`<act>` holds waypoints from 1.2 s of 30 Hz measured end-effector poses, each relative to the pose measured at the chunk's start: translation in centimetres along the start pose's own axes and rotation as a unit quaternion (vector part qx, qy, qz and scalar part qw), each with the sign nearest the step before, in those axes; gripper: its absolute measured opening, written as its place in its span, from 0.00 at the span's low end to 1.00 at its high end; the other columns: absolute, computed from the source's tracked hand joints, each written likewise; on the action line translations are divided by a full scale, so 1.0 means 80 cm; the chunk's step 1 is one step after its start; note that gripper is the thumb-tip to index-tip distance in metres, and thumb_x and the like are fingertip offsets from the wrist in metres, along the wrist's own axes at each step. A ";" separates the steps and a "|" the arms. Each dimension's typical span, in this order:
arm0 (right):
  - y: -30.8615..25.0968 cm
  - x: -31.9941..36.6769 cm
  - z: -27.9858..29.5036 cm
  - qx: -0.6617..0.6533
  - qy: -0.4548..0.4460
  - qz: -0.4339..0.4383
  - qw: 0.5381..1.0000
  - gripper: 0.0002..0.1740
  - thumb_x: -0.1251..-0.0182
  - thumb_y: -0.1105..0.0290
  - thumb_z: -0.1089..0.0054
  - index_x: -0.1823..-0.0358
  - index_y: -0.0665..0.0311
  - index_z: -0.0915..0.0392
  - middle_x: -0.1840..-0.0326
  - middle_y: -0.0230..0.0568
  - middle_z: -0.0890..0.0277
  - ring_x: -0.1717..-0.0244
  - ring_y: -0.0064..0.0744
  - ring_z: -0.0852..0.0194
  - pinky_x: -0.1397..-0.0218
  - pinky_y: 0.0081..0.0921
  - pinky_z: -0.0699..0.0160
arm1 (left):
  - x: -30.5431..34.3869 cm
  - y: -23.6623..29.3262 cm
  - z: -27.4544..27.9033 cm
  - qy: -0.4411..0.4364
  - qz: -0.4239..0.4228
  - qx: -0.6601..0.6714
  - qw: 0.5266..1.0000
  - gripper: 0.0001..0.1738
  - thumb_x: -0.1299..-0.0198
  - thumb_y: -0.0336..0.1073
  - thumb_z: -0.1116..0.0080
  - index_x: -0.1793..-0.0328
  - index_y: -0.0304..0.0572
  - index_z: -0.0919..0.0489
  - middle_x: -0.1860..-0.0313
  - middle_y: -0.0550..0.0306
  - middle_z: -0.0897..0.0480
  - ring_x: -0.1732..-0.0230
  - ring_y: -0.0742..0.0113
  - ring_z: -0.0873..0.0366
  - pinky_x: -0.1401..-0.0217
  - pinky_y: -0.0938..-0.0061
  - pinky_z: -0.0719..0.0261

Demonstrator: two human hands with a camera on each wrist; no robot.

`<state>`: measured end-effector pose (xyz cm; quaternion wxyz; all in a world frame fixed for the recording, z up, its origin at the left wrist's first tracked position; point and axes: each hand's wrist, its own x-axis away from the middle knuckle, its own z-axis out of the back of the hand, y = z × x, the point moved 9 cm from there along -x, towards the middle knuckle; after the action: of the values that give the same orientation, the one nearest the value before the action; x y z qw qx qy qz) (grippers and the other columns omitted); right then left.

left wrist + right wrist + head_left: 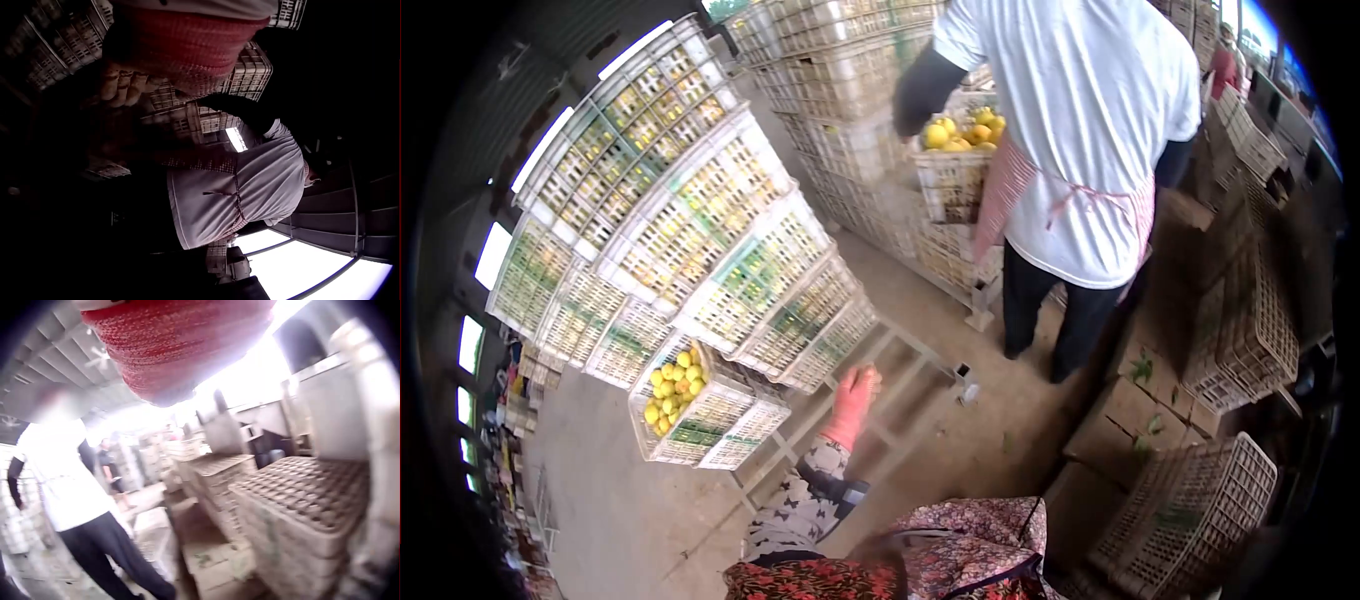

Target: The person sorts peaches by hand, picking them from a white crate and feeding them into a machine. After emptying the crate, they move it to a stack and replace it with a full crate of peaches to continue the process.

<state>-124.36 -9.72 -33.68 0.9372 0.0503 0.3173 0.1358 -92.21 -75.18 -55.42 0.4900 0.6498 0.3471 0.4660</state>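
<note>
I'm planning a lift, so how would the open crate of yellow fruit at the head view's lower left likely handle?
The open crate is probably heavy, holding many yellow fruit. Its lattice walls look straight, so likely stiff. The fruit look round and might roll if tilted.

The head view's top edge crops the standing person [1080,150]; the fingers of the right hand [181,356] are hidden.

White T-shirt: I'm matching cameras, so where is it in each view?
Head: the white T-shirt is at the top, right of centre.
Left wrist: just below and right of centre, turned sideways.
Right wrist: left side, overexposed.
Shared landmark: the wearer's dark sleeve.
</note>
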 end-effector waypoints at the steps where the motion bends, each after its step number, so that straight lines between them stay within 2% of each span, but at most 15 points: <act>1: 0.009 0.001 -0.104 -0.268 -0.121 -0.098 0.951 0.28 0.27 0.63 0.42 0.30 0.69 0.33 0.36 0.55 0.28 0.36 0.52 0.28 0.34 0.48 0.27 | -0.002 0.014 0.014 0.039 0.013 0.008 0.999 0.17 0.30 0.41 0.41 0.39 0.44 0.23 0.56 0.58 0.18 0.61 0.74 0.22 0.59 0.79 0.24; 2: -0.078 -0.024 -0.100 -0.195 -0.093 0.006 0.976 0.28 0.29 0.64 0.41 0.32 0.70 0.32 0.36 0.55 0.28 0.37 0.53 0.28 0.33 0.45 0.27 | -0.010 0.028 0.028 0.079 0.019 0.022 0.996 0.17 0.30 0.40 0.41 0.39 0.44 0.24 0.56 0.57 0.19 0.61 0.73 0.22 0.60 0.81 0.25; 3: -0.128 -0.034 -0.145 -0.322 -0.089 0.050 0.941 0.28 0.30 0.65 0.40 0.32 0.71 0.31 0.36 0.57 0.27 0.38 0.54 0.27 0.32 0.41 0.28 | -0.043 0.014 0.048 -0.004 0.007 0.100 0.995 0.18 0.29 0.39 0.42 0.37 0.43 0.24 0.52 0.53 0.18 0.57 0.68 0.20 0.56 0.75 0.22; 4: -0.184 -0.047 -0.185 -0.484 -0.120 0.029 0.866 0.28 0.30 0.65 0.40 0.33 0.72 0.31 0.38 0.60 0.26 0.38 0.56 0.27 0.32 0.40 0.28 | -0.060 0.055 0.070 0.029 -0.080 0.018 0.996 0.18 0.29 0.40 0.42 0.37 0.42 0.23 0.51 0.54 0.18 0.56 0.69 0.21 0.52 0.75 0.22; 5: -0.281 -0.090 -0.110 -0.340 -0.080 0.176 0.920 0.28 0.30 0.66 0.41 0.33 0.74 0.31 0.39 0.62 0.26 0.38 0.58 0.27 0.31 0.41 0.29 | -0.068 0.090 0.085 0.068 -0.154 -0.060 0.984 0.19 0.29 0.41 0.42 0.37 0.42 0.23 0.50 0.56 0.17 0.54 0.70 0.22 0.49 0.74 0.22; 8: -0.414 -0.127 -0.182 -0.442 -0.189 0.262 0.837 0.43 0.42 0.65 0.30 0.25 0.65 0.37 0.28 0.63 0.37 0.31 0.59 0.35 0.28 0.47 0.33 | -0.034 0.235 0.114 0.123 -0.230 -0.113 0.959 0.21 0.30 0.40 0.42 0.35 0.38 0.24 0.45 0.54 0.18 0.45 0.67 0.23 0.38 0.74 0.27; 9: -0.465 -0.146 -0.201 -0.472 -0.185 0.297 0.809 0.37 0.36 0.67 0.37 0.25 0.66 0.38 0.28 0.62 0.37 0.30 0.60 0.35 0.28 0.46 0.34 | -0.029 0.257 0.151 0.156 -0.248 -0.132 0.947 0.21 0.30 0.39 0.41 0.35 0.37 0.23 0.45 0.54 0.18 0.44 0.66 0.24 0.37 0.73 0.27; 10: -0.505 -0.157 -0.215 -0.495 -0.185 0.320 0.786 0.32 0.30 0.68 0.43 0.25 0.67 0.38 0.28 0.60 0.37 0.29 0.60 0.36 0.28 0.45 0.36 | 0.007 0.308 0.171 0.254 -0.256 -0.299 0.884 0.22 0.31 0.40 0.41 0.36 0.37 0.23 0.45 0.53 0.18 0.44 0.67 0.24 0.36 0.72 0.28; 13: -0.629 -0.218 -0.110 -0.540 -0.106 0.432 0.715 0.30 0.36 0.79 0.42 0.31 0.71 0.32 0.34 0.61 0.31 0.37 0.61 0.31 0.34 0.44 0.30 | 0.079 0.393 0.249 0.318 -0.242 -0.263 0.878 0.26 0.28 0.48 0.43 0.33 0.36 0.24 0.48 0.55 0.16 0.49 0.68 0.20 0.40 0.73 0.23; 15: -0.711 -0.243 -0.047 -0.517 -0.073 0.473 0.710 0.30 0.37 0.80 0.43 0.31 0.70 0.33 0.35 0.59 0.30 0.37 0.59 0.30 0.35 0.44 0.29 | 0.121 0.447 0.295 0.329 -0.268 -0.271 0.864 0.28 0.26 0.50 0.49 0.30 0.39 0.26 0.43 0.51 0.17 0.46 0.64 0.19 0.39 0.70 0.23; 20: -0.900 -0.245 0.133 -0.642 -0.013 0.523 0.560 0.29 0.36 0.80 0.43 0.32 0.69 0.32 0.34 0.55 0.30 0.37 0.53 0.28 0.35 0.39 0.27 | 0.193 0.548 0.431 0.412 -0.262 -0.376 0.788 0.30 0.25 0.49 0.51 0.25 0.37 0.32 0.34 0.49 0.23 0.40 0.62 0.22 0.32 0.67 0.29; 26: -1.036 -0.263 0.313 -0.730 0.062 0.527 0.431 0.43 0.40 0.72 0.33 0.24 0.68 0.43 0.28 0.58 0.38 0.29 0.56 0.36 0.27 0.41 0.34 | 0.195 0.593 0.413 0.434 -0.339 -0.485 0.679 0.33 0.29 0.39 0.46 0.21 0.37 0.38 0.24 0.45 0.34 0.22 0.54 0.40 0.20 0.62 0.45; 30: -1.119 -0.316 0.449 -0.723 0.222 0.498 0.423 0.48 0.39 0.63 0.31 0.22 0.67 0.48 0.25 0.60 0.44 0.26 0.58 0.42 0.24 0.43 0.39 | 0.182 0.613 0.438 0.435 -0.362 -0.509 0.648 0.37 0.32 0.36 0.44 0.20 0.35 0.42 0.22 0.42 0.37 0.21 0.50 0.42 0.19 0.61 0.48; 34: -1.212 -0.417 0.544 -0.704 0.219 0.455 0.499 0.47 0.38 0.56 0.31 0.22 0.61 0.46 0.24 0.59 0.44 0.24 0.57 0.44 0.23 0.42 0.39 | 0.194 0.667 0.451 0.438 -0.363 -0.532 0.627 0.39 0.32 0.40 0.44 0.19 0.35 0.44 0.20 0.43 0.40 0.19 0.51 0.45 0.18 0.60 0.51; 36: -1.255 -0.465 0.590 -0.708 0.225 0.489 0.458 0.47 0.37 0.48 0.31 0.23 0.59 0.43 0.23 0.55 0.44 0.24 0.53 0.43 0.24 0.40 0.38 | 0.190 0.703 0.452 0.440 -0.379 -0.548 0.603 0.40 0.32 0.44 0.45 0.19 0.35 0.45 0.19 0.43 0.41 0.18 0.52 0.47 0.18 0.59 0.53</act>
<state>-101.60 -116.91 7.29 0.3272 -0.5160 0.2350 0.7560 -53.36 -88.40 -0.45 0.6752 -0.2134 0.4153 0.5710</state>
